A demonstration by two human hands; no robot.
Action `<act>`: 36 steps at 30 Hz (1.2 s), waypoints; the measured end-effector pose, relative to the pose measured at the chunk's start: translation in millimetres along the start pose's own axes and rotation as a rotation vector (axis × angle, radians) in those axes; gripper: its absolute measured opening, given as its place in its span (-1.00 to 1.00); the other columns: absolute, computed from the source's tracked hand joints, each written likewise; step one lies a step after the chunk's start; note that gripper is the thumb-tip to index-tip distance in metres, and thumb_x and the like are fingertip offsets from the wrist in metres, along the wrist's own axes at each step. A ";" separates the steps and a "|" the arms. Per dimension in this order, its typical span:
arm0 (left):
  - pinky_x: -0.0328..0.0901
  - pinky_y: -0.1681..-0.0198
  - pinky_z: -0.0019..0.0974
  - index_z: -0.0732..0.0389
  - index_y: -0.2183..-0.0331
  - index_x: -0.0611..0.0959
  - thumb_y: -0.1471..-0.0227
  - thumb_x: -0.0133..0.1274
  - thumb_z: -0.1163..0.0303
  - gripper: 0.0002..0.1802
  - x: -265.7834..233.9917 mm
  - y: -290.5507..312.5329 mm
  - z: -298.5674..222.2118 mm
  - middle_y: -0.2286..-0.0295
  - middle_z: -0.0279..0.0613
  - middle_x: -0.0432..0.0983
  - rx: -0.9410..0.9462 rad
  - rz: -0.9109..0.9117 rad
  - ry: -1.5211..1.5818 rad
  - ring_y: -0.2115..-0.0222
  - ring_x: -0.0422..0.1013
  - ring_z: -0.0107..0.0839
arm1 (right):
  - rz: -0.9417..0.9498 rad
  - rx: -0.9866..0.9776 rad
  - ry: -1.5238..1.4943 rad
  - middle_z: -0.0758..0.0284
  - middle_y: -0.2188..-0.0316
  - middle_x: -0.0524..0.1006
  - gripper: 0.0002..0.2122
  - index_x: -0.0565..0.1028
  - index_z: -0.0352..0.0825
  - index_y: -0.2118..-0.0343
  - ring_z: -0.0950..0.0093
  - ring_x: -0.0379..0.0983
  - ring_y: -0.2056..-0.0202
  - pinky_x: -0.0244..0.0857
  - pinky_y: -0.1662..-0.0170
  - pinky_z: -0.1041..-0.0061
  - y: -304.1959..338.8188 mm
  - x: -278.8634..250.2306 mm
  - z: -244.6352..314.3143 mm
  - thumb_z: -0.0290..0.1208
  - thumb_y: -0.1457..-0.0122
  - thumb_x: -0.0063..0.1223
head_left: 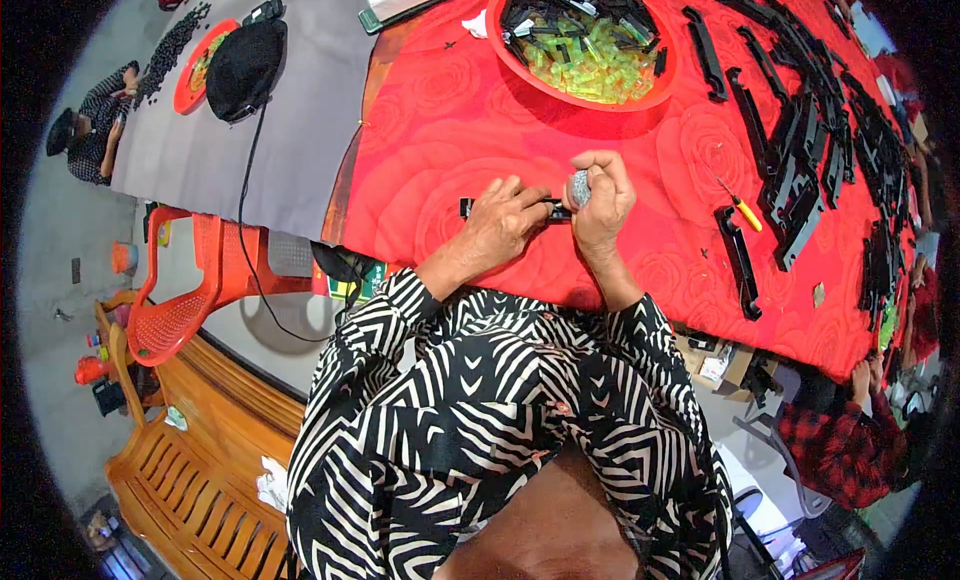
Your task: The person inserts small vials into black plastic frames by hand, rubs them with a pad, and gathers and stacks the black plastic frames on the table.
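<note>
A black plastic strip (466, 208) lies crosswise on the red cloth in front of me. My left hand (490, 232) is bent over it, its fingers closed on the strip and covering its middle. At the strip's right end is my right hand (603, 212), wrapped in a fist round a grey speckled, rounded object (580, 188). Most of that object is hidden by the fingers, so its kind does not show. Farther right, a screwdriver with a yellow handle (746, 214) rests on the cloth beside a long black plastic part (738, 263).
A red basin (590, 102) of yellow-green and black pieces stands beyond my hands. Many long black parts (800, 150) are heaped at right. A grey-covered table (310, 110) at left bears a black cap-like item (245, 70). Co-workers sit far left and right; a red chair (190, 290) stands left.
</note>
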State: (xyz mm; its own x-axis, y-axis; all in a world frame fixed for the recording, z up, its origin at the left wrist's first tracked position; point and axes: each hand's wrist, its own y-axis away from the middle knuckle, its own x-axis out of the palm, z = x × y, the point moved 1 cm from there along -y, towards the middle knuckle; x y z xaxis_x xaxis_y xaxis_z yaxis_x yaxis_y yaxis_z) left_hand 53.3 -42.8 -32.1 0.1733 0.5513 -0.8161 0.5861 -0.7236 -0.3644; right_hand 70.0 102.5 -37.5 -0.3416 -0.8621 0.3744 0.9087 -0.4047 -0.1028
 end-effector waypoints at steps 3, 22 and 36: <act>0.21 0.35 -0.23 0.23 0.43 0.58 0.23 0.06 0.49 -0.83 1.7 -0.4 0.2 0.31 -0.20 0.46 -0.009 0.009 0.014 0.38 0.30 -0.25 | -0.010 0.055 -0.272 0.43 0.74 0.27 -0.83 0.37 -0.40 0.45 0.67 0.17 0.76 0.04 0.71 0.66 -0.9 -2.7 -0.1 -0.50 -0.10 -0.33; 0.20 0.41 -0.20 0.21 0.59 0.53 0.32 0.10 0.45 -0.90 -7.1 9.2 3.6 0.48 -0.16 0.33 -0.029 -0.181 -0.046 0.43 0.27 -0.20 | -0.066 -0.118 0.099 0.39 0.55 0.37 -0.87 0.40 -0.37 0.39 0.66 0.25 0.59 0.14 0.55 0.68 16.1 9.4 15.5 -0.51 -0.08 -0.22; 0.21 0.33 -0.11 0.20 0.56 0.55 0.25 0.13 0.40 -0.88 -166.8 84.7 189.4 0.51 -0.11 0.45 -0.618 -0.598 -0.718 0.41 0.33 -0.09 | -0.183 0.024 0.149 0.49 0.67 0.28 -0.89 0.40 -0.34 0.43 0.73 0.12 0.74 0.01 0.69 0.71 17.8 -19.0 41.8 -0.51 -0.10 -0.21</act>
State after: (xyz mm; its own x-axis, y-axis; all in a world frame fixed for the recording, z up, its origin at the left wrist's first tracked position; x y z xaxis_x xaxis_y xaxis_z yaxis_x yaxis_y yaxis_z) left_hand -75.8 -274.7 -11.8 -0.6473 0.2294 -0.7269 0.7495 0.0180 -0.6618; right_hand 102.7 124.4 -7.9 -0.5315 -0.8110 0.2447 0.8329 -0.5529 -0.0231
